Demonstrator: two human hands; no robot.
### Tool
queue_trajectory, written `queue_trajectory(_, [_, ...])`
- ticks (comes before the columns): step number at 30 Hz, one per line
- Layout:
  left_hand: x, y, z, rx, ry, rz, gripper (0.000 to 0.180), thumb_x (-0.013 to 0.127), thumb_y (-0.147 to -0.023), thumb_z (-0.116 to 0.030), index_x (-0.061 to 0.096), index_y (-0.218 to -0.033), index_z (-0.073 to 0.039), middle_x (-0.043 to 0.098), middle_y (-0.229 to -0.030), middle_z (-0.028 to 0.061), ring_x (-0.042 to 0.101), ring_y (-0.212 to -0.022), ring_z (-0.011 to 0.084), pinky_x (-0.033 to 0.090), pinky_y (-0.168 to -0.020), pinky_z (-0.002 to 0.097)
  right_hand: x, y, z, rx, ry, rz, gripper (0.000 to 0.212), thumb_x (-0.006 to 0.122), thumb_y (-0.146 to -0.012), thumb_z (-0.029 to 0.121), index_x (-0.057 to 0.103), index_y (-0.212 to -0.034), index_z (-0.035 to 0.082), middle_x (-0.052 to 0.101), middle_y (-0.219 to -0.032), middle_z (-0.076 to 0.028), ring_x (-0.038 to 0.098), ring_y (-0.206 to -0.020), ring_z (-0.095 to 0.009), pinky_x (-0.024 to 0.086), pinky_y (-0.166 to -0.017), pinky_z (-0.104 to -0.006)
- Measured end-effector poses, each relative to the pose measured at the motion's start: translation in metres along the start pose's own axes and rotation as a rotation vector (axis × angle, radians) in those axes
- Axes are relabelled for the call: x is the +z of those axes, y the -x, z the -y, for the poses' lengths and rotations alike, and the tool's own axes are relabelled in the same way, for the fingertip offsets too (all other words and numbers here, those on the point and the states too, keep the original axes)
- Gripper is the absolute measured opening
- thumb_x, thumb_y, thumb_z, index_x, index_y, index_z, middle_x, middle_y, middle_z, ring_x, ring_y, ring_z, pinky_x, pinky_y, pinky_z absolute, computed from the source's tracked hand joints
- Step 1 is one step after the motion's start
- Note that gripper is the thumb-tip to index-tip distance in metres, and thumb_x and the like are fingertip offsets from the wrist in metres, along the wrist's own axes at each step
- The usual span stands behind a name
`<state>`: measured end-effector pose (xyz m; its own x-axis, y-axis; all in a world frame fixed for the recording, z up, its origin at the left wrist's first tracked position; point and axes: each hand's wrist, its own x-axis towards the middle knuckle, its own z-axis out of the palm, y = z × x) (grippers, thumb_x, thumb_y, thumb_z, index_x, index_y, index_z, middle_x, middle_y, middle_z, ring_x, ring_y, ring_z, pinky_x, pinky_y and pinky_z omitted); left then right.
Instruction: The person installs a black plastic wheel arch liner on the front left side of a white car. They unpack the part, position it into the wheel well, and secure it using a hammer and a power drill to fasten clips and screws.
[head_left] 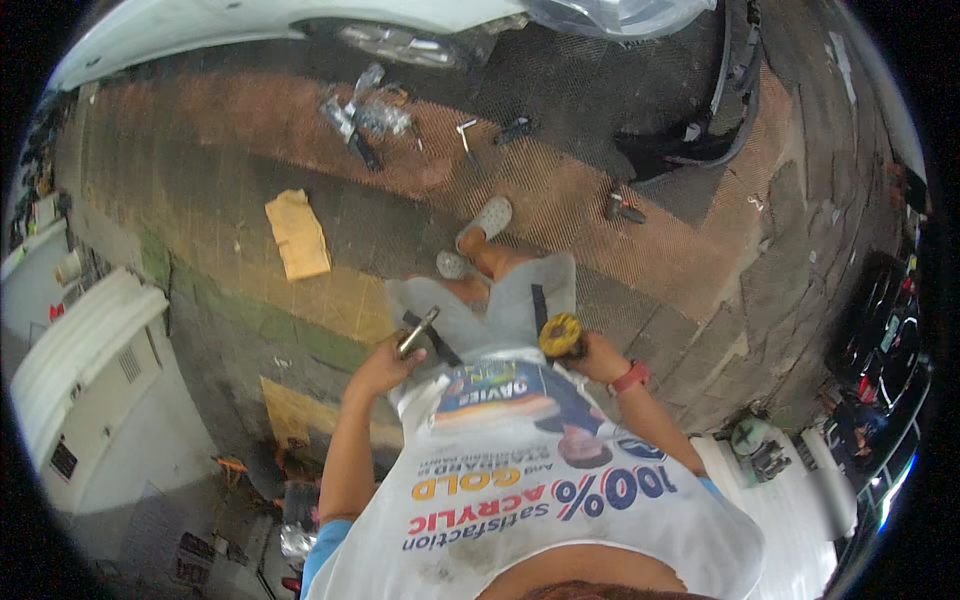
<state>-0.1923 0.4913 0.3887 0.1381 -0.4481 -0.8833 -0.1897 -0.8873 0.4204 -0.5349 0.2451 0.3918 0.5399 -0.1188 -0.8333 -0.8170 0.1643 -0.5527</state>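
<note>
My left hand (383,366) is closed around a short silver metal rod (418,332), held slantwise in front of my left thigh. What kind of tool it is, I cannot make out. On the other side, my right hand (602,360) grips a yellow, round-ended tool (560,334) with a darker lower part. That tool is beside my right thigh, and its grip is hidden by my fingers. Both hands are at waist height, apart from each other, with the floor below.
A white car (190,45) stands at the far side. A detached black bumper (735,140) lies far right. On the floor are a tan folded sheet (297,235), plastic-wrapped parts (380,115), a T-handle tool (467,140) and a power tool (625,208). White cabinets (130,390) stand left.
</note>
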Motion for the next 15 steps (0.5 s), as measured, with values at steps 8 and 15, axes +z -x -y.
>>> queue_trajectory(8, [-0.111,-0.354,-0.084,0.281,-0.289,-0.427,0.065,0.063,-0.094,-0.049,0.048,-0.129,0.004,0.065,-0.105,0.0306,0.064,-0.1,0.0457,0.05,-0.084,0.0479,-0.065,-0.286,0.02,-0.471,-0.007,-0.558,0.034,0.072,-0.081,0.005,0.067,-0.114,0.001,0.073,-0.104,-0.017,0.071,-0.097,-0.029,0.054,-0.086,-0.0385])
queue_trajectory(15, [-0.153,-0.572,-0.161,0.635,-0.106,-0.459,0.063,0.054,-0.099,-0.052,0.055,-0.126,0.005,0.066,-0.101,0.024,0.064,-0.099,0.0354,0.048,-0.092,0.0419,-0.114,-0.489,0.018,-0.587,-0.214,-0.723,0.033,0.072,-0.079,0.005,0.066,-0.111,-0.001,0.071,-0.106,-0.021,0.068,-0.101,-0.037,0.054,-0.086,-0.0411])
